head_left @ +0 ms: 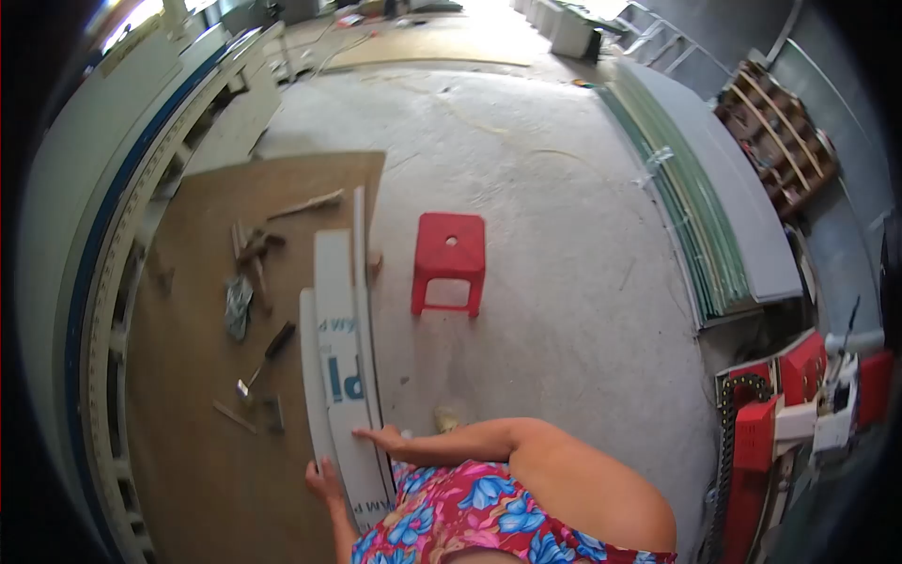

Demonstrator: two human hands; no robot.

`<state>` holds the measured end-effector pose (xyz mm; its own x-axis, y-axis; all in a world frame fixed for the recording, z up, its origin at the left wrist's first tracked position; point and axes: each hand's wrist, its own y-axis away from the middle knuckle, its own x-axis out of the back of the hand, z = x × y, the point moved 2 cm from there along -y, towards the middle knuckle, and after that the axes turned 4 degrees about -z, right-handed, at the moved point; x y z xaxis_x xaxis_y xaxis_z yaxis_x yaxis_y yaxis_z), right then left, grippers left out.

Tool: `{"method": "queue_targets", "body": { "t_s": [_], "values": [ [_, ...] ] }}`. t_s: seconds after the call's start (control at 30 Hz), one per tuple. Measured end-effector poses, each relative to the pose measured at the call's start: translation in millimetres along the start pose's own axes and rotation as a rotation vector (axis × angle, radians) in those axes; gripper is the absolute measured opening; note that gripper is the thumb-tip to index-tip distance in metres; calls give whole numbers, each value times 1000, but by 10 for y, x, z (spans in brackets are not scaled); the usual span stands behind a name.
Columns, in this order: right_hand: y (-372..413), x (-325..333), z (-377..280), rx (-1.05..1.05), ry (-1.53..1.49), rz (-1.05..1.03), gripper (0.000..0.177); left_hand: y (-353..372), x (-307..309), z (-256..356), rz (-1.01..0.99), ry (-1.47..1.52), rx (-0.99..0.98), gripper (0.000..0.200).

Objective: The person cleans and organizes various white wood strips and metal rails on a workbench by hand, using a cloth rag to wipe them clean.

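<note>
On the brown sheet (178, 470) lies a hammer (275, 344); rightward, the left hand (325, 480) touches the edge of the white boards (349, 412), and the right hand (383, 440), apart, touches their top (whether gripping, I cannot tell). Loose holding could let boards slip.

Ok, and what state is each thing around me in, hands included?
Printed white strip: lengthwise, print showing
Left hand: at the plain strip beside it, grip unclear
Right hand: index finger extended over the printed white strip
Red stool: upright, seat bare
Brown board: flat
Black-handled tool: lying on the board
Greenish wrap: crumpled
Green-edged sheets: stacked
</note>
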<state>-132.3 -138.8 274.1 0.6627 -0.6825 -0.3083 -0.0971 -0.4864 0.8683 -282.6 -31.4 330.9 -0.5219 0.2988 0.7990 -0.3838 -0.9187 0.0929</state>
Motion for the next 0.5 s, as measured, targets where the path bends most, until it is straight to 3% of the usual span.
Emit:
{"method": "queue_targets", "body": {
  "t_s": [0.2, 0.5],
  "values": [
    [162, 133, 71, -70, -287, -142, 65, 147, 30, 135, -22, -120, 64, 42],
    [81, 47, 323, -159, -228, -110, 62, 312, 73, -73, -90, -195, 198, 44]
  ]
}}
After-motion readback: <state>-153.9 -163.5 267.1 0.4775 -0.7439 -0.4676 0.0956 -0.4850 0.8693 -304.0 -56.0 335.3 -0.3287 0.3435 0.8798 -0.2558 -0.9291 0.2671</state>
